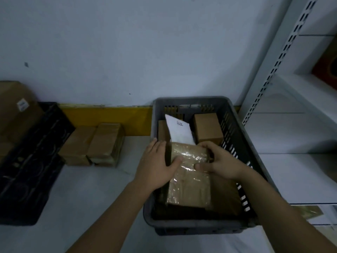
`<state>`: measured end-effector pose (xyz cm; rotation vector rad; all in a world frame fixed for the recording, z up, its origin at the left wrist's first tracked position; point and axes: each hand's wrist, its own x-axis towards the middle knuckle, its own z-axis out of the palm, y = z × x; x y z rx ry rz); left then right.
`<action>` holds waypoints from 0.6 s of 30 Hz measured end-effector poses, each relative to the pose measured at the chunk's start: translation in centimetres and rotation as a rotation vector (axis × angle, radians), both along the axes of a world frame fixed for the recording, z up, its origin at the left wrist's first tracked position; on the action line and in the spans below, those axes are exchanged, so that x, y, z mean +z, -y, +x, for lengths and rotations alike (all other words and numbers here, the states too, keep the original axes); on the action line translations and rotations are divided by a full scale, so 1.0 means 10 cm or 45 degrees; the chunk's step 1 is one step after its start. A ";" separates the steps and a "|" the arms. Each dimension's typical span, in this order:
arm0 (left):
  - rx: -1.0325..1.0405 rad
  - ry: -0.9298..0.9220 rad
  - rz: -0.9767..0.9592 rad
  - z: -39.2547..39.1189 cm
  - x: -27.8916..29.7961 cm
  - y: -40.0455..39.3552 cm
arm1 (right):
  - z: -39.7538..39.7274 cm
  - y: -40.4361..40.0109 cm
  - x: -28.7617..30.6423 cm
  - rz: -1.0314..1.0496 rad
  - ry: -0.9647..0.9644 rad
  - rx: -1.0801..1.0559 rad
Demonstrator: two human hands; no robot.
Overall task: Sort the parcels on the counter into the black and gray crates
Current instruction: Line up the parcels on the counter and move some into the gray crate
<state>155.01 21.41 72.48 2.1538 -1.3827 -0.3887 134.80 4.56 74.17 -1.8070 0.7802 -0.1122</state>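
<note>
- At the far left the black crate (31, 161) sits on the counter (87, 194) with large brown boxes (14, 110) in it, so some sorting already looks done.
- Just right of it, taped brown parcels (94, 145) lie stacked side by side on the counter against the yellow strip (105, 117); these look unsorted.
- The left hand (156, 167) presses flat against the left side of a tape-wrapped parcel (189, 176), thumb over its top, fingers straight.
- That parcel is inside the gray crate (184, 225), held on its way down, by my reading.
- The right hand (218, 161) clasps the parcel's far right corner, fingers curled round it.
- Behind it in the gray crate are a white envelope (179, 130) and a small brown box (207, 127).
- White shelving (291, 125) stands at the right.
</note>
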 end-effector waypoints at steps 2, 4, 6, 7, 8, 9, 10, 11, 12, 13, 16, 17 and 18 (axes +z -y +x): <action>-0.072 -0.462 -0.087 -0.01 0.14 0.06 | -0.07 0.07 0.26 -0.040 0.055 -0.029; -0.109 -0.849 -0.081 -0.02 0.29 0.08 | -0.10 0.09 0.48 -0.081 0.132 -0.077; -0.080 -0.984 -0.099 0.00 0.42 0.09 | -0.09 0.10 0.62 -0.148 0.174 -0.079; -0.076 -1.008 -0.134 0.03 0.45 0.09 | -0.08 0.09 0.66 -0.152 0.193 -0.074; -0.064 -1.042 -0.194 0.07 0.50 0.10 | -0.06 0.08 0.69 -0.139 0.219 -0.086; -0.032 -1.066 -0.268 0.11 0.53 0.10 | -0.04 0.09 0.69 -0.126 0.254 -0.122; 0.017 -1.093 -0.329 0.18 0.55 0.09 | -0.03 0.12 0.67 -0.122 0.288 -0.194; 0.065 -1.128 -0.378 0.26 0.56 0.08 | -0.01 0.17 0.60 -0.120 0.312 -0.298; 0.113 -1.162 -0.428 0.35 0.58 0.07 | 0.00 0.23 0.50 -0.125 0.302 -0.405; 0.165 -1.180 -0.475 0.44 0.58 0.04 | 0.02 0.29 0.38 -0.176 0.221 -0.487; 0.304 -1.152 -0.481 0.63 0.57 -0.01 | 0.11 0.39 -0.05 -0.376 -0.217 -0.484; 0.329 -1.133 -0.454 0.65 0.56 -0.02 | 0.16 0.39 -0.19 -0.383 -0.309 -0.454; 0.348 -1.111 -0.423 0.65 0.55 -0.02 | 0.23 0.37 -0.32 -0.392 -0.379 -0.420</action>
